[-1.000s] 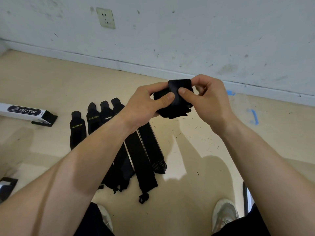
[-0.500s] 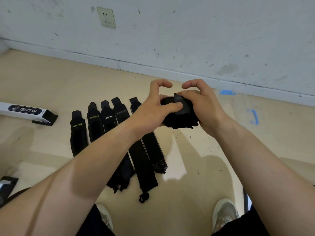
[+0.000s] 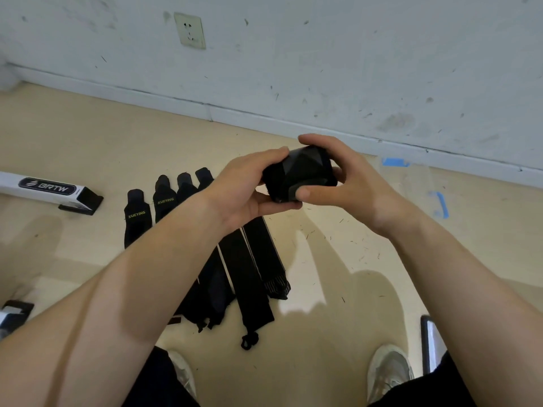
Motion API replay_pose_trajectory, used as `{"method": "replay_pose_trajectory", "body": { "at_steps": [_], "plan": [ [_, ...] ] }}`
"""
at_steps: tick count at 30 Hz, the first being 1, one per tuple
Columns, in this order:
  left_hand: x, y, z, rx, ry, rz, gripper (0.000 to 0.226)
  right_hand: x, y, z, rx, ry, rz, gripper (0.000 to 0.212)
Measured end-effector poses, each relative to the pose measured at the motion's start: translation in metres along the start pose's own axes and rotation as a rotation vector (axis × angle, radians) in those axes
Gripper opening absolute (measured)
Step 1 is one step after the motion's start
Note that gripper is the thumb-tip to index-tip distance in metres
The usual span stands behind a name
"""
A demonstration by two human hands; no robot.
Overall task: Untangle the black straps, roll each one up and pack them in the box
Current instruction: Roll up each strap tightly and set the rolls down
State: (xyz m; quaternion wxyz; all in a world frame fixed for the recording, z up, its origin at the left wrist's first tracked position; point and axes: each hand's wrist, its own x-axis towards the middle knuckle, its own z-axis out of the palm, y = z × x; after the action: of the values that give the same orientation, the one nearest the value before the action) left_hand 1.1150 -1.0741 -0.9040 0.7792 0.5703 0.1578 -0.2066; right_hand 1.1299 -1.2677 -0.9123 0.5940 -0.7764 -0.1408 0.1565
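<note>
Pose: mid-air | L hand [image 3: 244, 192] + R hand [image 3: 358, 183] | fingers curled round rolled strap [image 3: 302, 168]

**Straps half out of sight**

The rolled strap [image 3: 302, 168] shows only its top face; fingers [image 3: 314, 194] of the left hand [image 3: 244, 198] and right hand [image 3: 349, 183] cover its ends. The left forearm [image 3: 152, 274] crosses the flat straps [image 3: 252, 268], hiding their middles. The BRTW box [image 3: 44, 188] runs off the left edge. A dark-framed thing [image 3: 429, 342] beside the right forearm [image 3: 440, 274]: cannot tell what.
</note>
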Motion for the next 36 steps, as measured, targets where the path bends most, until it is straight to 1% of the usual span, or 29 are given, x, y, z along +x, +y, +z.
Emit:
{"method": "replay_pose_trajectory", "body": {
  "at_steps": [1, 4, 9, 12, 14, 15, 16, 19, 22, 25, 27, 29, 31, 33, 34, 36],
  "plan": [
    [-0.001, 0.0, 0.0, -0.008, 0.0, -0.018, 0.035, 0.0, 0.002, 0.001, -0.01, 0.017, -0.013, 0.063],
    [-0.002, -0.001, 0.001, -0.002, -0.009, -0.041, 0.037, 0.002, 0.007, 0.003, 0.026, 0.079, -0.032, 0.045],
    [-0.004, -0.003, 0.0, 0.012, -0.011, -0.063, 0.044, 0.004, 0.009, 0.008, -0.047, 0.138, -0.08, 0.025],
    [-0.006, -0.005, -0.001, 0.096, -0.092, -0.034, 0.052, 0.003, 0.009, 0.012, -0.024, 0.164, -0.064, 0.016],
    [-0.007, -0.008, 0.0, 0.136, -0.126, 0.002, 0.062, 0.002, 0.007, 0.013, 0.011, 0.19, -0.03, 0.012],
    [-0.006, -0.01, 0.0, 0.138, -0.113, 0.013, 0.065, 0.001, 0.007, 0.014, 0.03, 0.2, -0.01, 0.013],
    [-0.006, -0.012, 0.0, 0.132, -0.09, 0.018, 0.064, 0.001, 0.007, 0.015, 0.047, 0.204, 0.011, 0.015],
    [-0.006, -0.017, 0.005, 0.101, -0.031, 0.015, 0.047, -0.002, 0.008, 0.018, 0.057, 0.192, 0.075, 0.024],
    [-0.009, -0.023, 0.01, 0.072, -0.001, 0.026, 0.038, -0.009, 0.012, 0.013, 0.094, 0.126, 0.117, 0.025],
    [-0.015, -0.028, 0.015, 0.05, 0.004, 0.02, 0.038, -0.019, 0.013, 0.001, 0.119, 0.025, 0.14, 0.042],
    [-0.02, -0.033, 0.018, 0.047, 0.023, 0.001, 0.038, -0.026, 0.015, -0.004, 0.147, -0.003, 0.161, 0.049],
    [-0.027, -0.04, 0.022, 0.047, 0.026, -0.027, 0.038, -0.034, 0.018, -0.004, 0.158, 0.029, 0.187, 0.047],
    [-0.033, -0.049, 0.022, 0.05, -0.018, -0.057, 0.044, -0.043, 0.02, 0.002, 0.171, 0.095, 0.229, 0.043],
    [-0.035, -0.055, 0.02, 0.104, -0.041, -0.086, 0.052, -0.052, 0.024, 0.008, 0.198, 0.155, 0.294, 0.044],
    [-0.035, -0.059, 0.019, 0.189, -0.012, -0.089, 0.054, -0.056, 0.027, 0.012, 0.202, 0.18, 0.324, 0.045],
    [-0.031, -0.067, 0.016, 0.433, 0.103, -0.04, 0.055, -0.061, 0.034, 0.018, 0.188, 0.235, 0.373, 0.046]
  ]
}}
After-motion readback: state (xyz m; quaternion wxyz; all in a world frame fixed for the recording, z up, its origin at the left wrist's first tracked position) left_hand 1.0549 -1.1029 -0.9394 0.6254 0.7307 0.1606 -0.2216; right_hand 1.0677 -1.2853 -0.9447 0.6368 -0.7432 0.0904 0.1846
